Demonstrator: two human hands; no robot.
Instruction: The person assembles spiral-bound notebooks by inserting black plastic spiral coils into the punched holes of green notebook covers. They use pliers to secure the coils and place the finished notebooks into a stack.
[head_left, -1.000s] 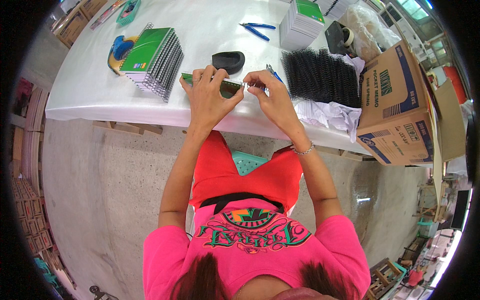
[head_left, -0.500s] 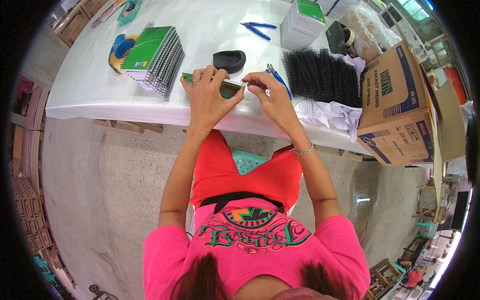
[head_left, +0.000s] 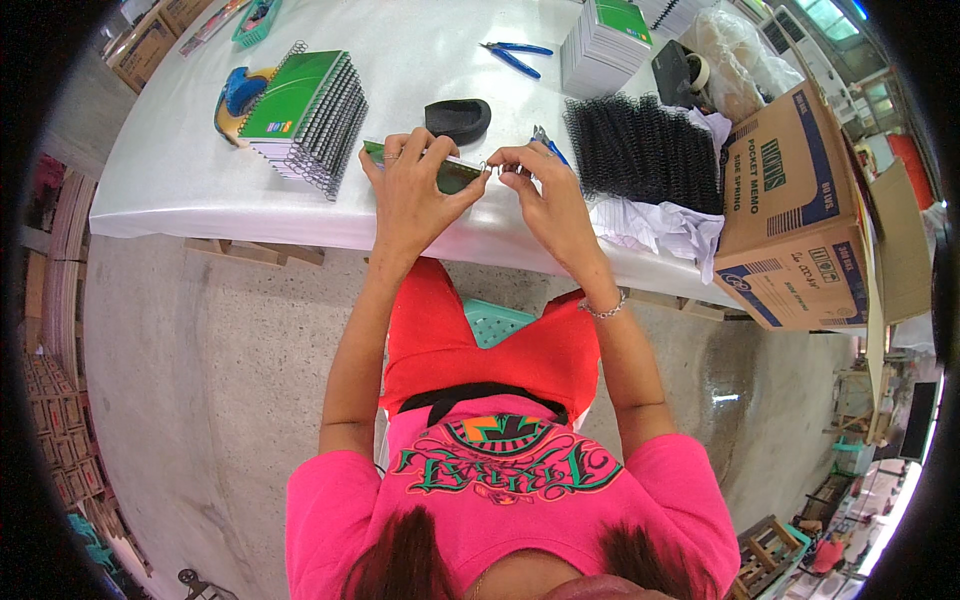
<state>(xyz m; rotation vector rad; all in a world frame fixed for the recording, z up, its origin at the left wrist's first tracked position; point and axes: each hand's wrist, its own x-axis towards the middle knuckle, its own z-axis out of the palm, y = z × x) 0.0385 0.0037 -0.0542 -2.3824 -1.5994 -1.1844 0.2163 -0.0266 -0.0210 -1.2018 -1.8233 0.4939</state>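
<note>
My left hand [head_left: 412,195] is closed around a small green-covered notebook [head_left: 458,180], its fingers over the top and its thumb along the near side. The notebook is held on edge just above the table's front part. At its right end my right hand [head_left: 550,205] pinches a thin spiral binding coil [head_left: 493,170] between thumb and fingertips. The coil's end meets the notebook's corner; how far it runs along the edge is hidden by my left fingers. Behind my right hand lie blue-handled cutters [head_left: 549,143], their handles partly covered by it.
A black shallow holder [head_left: 458,120] sits beyond my hands. Spiral-bound green notebooks [head_left: 300,100] are stacked at left. Black coils [head_left: 645,155] lie on paper at right, beside an open cardboard box [head_left: 790,210]. Farther back are another pair of cutters [head_left: 515,60] and loose-leaf pads [head_left: 605,60].
My right hand has shifted slightly and now covers more of the nearer cutters' handles. Less dark coil shows between its fingers. My left hand and the notebook stay nearly still.
</note>
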